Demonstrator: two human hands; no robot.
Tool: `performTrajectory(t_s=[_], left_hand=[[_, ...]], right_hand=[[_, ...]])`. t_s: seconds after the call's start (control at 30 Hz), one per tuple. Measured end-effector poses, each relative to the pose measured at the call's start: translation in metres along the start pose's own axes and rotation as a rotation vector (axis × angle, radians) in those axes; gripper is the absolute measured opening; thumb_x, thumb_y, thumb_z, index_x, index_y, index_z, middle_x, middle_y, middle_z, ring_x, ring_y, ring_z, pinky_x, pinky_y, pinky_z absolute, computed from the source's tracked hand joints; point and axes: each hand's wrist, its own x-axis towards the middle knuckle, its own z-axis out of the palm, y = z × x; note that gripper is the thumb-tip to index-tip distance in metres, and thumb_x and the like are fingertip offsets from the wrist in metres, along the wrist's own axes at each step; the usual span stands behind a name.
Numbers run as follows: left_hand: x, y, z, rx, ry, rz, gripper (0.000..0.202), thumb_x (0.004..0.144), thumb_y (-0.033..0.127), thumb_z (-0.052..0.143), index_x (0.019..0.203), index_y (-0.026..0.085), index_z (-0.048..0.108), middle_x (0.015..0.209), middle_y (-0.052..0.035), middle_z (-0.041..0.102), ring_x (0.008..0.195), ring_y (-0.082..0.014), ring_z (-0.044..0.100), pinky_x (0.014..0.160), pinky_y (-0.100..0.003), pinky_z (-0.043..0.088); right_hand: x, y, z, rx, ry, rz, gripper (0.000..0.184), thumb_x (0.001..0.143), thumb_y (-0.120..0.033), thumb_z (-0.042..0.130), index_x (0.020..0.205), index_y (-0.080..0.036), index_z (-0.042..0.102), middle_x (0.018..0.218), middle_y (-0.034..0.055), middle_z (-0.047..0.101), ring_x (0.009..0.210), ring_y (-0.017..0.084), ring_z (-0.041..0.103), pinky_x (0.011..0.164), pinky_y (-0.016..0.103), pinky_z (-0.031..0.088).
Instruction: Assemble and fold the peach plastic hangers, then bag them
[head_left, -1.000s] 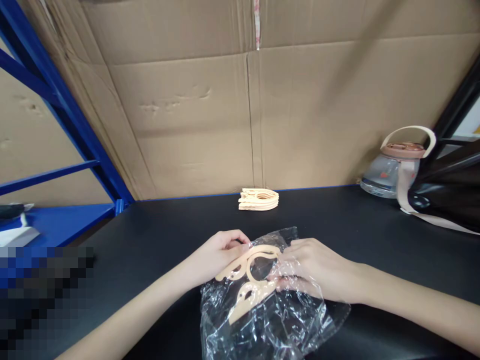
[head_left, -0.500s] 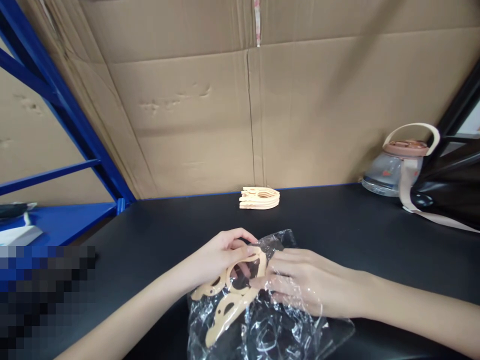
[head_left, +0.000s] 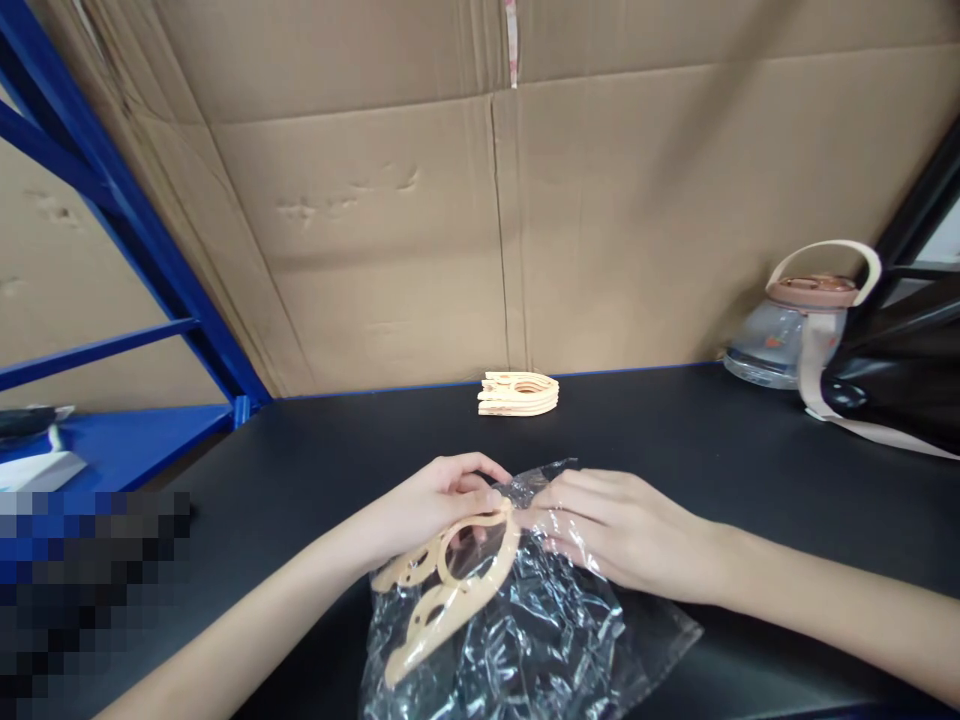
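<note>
A beige folding hanger (head_left: 442,610), folded up, lies inside a clear plastic bag (head_left: 547,630). My left hand (head_left: 454,500) pinches the hanger's upper end, with some fingertips showing behind its round opening. Just right of that end, my right hand (head_left: 607,525) has its fingers closed on the bag's film, close to the hanger's tip. The bag's crumpled lower part hangs toward me and past the bottom of the view.
Several folded beige hangers (head_left: 519,394) are stacked on the black tabletop (head_left: 360,430) by the cardboard wall (head_left: 390,250). A clear water bottle (head_left: 780,335) with a strap stands at the back right. A blue metal frame (head_left: 161,230) rises on the left.
My right hand has shifted up and slightly away from the hanger's round opening to the film by its tip. The hanger and bag have moved a little left.
</note>
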Motion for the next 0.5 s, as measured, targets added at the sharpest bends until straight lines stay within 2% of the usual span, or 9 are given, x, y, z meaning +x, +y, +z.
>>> performTrajectory(t_s=[0.1, 0.17, 0.3, 0.5], left_hand=[[-0.002, 0.005, 0.003, 0.01, -0.028, 0.023, 0.031, 0.081, 0.038, 0.064, 0.103, 0.017, 0.058, 0.075, 0.0005, 0.063, 0.063, -0.0117, 0.056, 0.059, -0.024, 0.042], [-0.003, 0.007, 0.005, -0.006, -0.034, 0.027, 0.029, 0.082, 0.037, 0.064, 0.103, 0.018, 0.059, 0.078, 0.0004, 0.064, 0.064, -0.0115, 0.057, 0.06, -0.024, 0.042], [-0.005, 0.01, 0.009, -0.057, -0.02, -0.001, 0.027, 0.083, 0.036, 0.064, 0.103, 0.02, 0.06, 0.081, 0.0004, 0.065, 0.068, -0.0122, 0.059, 0.063, -0.024, 0.043], [-0.006, 0.009, 0.009, 0.043, -0.059, 0.017, 0.03, 0.082, 0.04, 0.063, 0.1, 0.017, 0.06, 0.079, -0.0015, 0.067, 0.066, -0.0139, 0.062, 0.059, -0.025, 0.046]], right_hand=[[-0.001, 0.005, 0.001, -0.107, -0.037, -0.021, 0.03, 0.099, -0.03, 0.039, 0.12, -0.018, 0.057, 0.08, 0.0022, 0.064, 0.069, 0.014, 0.057, 0.059, 0.027, 0.044], [-0.002, 0.005, 0.004, -0.126, -0.059, -0.04, 0.027, 0.1, -0.03, 0.039, 0.116, -0.02, 0.059, 0.074, -0.0008, 0.061, 0.062, 0.013, 0.053, 0.053, 0.027, 0.038], [-0.003, 0.002, 0.01, -0.142, -0.037, -0.024, 0.024, 0.1, -0.025, 0.04, 0.096, -0.017, 0.063, 0.068, -0.0013, 0.059, 0.058, 0.012, 0.05, 0.053, 0.028, 0.033], [-0.002, -0.004, 0.012, -0.124, -0.02, -0.068, 0.029, 0.099, -0.03, 0.041, 0.083, -0.016, 0.06, 0.064, -0.0022, 0.058, 0.053, 0.011, 0.046, 0.051, 0.029, 0.03]])
